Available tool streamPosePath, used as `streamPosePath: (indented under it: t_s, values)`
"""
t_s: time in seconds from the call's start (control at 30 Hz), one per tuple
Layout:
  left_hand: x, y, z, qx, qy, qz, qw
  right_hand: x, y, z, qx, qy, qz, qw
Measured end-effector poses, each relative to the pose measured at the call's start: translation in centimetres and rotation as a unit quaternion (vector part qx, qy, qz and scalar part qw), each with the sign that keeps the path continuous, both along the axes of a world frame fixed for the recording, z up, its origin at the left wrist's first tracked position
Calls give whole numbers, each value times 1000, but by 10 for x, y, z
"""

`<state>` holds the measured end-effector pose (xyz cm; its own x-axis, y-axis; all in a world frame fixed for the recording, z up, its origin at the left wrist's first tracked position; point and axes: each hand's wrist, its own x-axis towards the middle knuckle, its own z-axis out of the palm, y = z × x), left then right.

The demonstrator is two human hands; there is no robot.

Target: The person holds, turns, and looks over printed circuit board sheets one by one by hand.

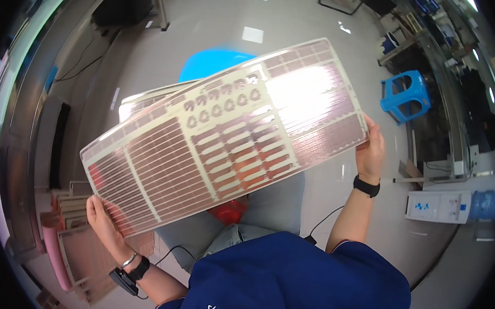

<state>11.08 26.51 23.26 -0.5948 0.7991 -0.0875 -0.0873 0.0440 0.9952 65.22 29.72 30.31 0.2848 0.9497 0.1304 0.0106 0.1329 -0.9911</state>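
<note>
A large rectangular panel [202, 151] with a copper-coloured and pale pattern, like a printed circuit board panel, is held up tilted in front of me, its right end higher. My left hand [105, 222] is closed on its lower left edge. On the right edge, near the lower corner, my right hand [371, 152] grips it. Strong glare hides part of the pattern on the right side. Behind it, the edge of a similar panel [142, 96] shows beside a bright blue surface [208, 63]; most of both is covered.
Several similar panels [75, 253] stand at lower left beside a pink roll [55, 251]. To the right are a blue plastic stool [407, 95], a white water dispenser [439, 206] with a blue bottle [486, 203], and cluttered shelving. Something red [228, 212] shows between my legs.
</note>
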Motion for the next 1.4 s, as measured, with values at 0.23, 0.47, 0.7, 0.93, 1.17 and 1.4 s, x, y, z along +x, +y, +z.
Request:
streamPosePath:
  t_s: [0.23,0.47,0.7,0.93,1.17,1.4]
  values:
    - [1,4,0,-4,14,-9,1000,-3,1,8,13,13,2,1000]
    - [-6,1,-3,22,22,-19,999,-6,-2,11,29,14,7,999]
    - [6,3,10,50,-10,90,995,-4,-5,5,35,77,18,996]
    - [-34,-17,3,216,-77,-92,969,30,-8,-8,57,119,11,991]
    - [-36,17,-5,327,10,-186,926,30,16,-27,120,107,-13,987]
    - [-8,9,2,199,-10,-38,979,-24,15,-2,13,363,-49,930]
